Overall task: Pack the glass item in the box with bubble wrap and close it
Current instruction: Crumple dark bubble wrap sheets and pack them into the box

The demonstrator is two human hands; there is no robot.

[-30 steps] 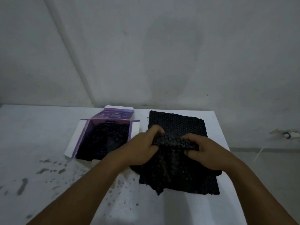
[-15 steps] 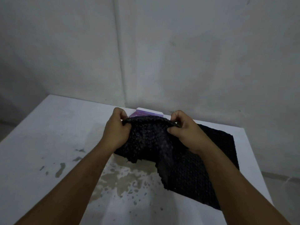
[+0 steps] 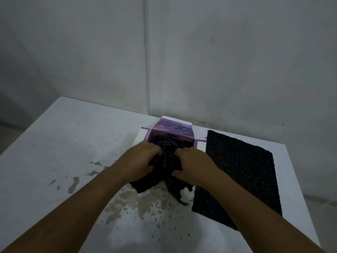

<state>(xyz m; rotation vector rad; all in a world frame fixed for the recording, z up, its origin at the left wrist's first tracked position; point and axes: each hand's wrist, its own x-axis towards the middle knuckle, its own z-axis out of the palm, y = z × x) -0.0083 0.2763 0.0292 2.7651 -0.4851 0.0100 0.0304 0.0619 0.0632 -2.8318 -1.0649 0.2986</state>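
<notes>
Glass item: it does not show anywhere; presumably it sits inside the dark bundle of bubble wrap [image 3: 168,161] that both hands hold at the table's centre, or already in the box, and I cannot tell which.

Nearest, at 6 o'clock, the white table [image 3: 54,143] carries brownish stains and flecks. Just beyond them a loose tail of the bundle drapes over the box's near edge onto the table.

The left hand [image 3: 140,161] grips the bundle from 9 o'clock and the right hand [image 3: 193,167] from 3 o'clock, fingers curled and clamped into the wrap, probably to squeeze it narrow enough to go in.

At 3 o'clock a second sheet of black bubble wrap [image 3: 240,172] lies flat, likely kept for the top layer.

At 12 o'clock the purple box [image 3: 171,133] lies open, its lid flap standing up against the far side and its side flaps spread, leaving the mouth free. Closing is not yet done.
</notes>
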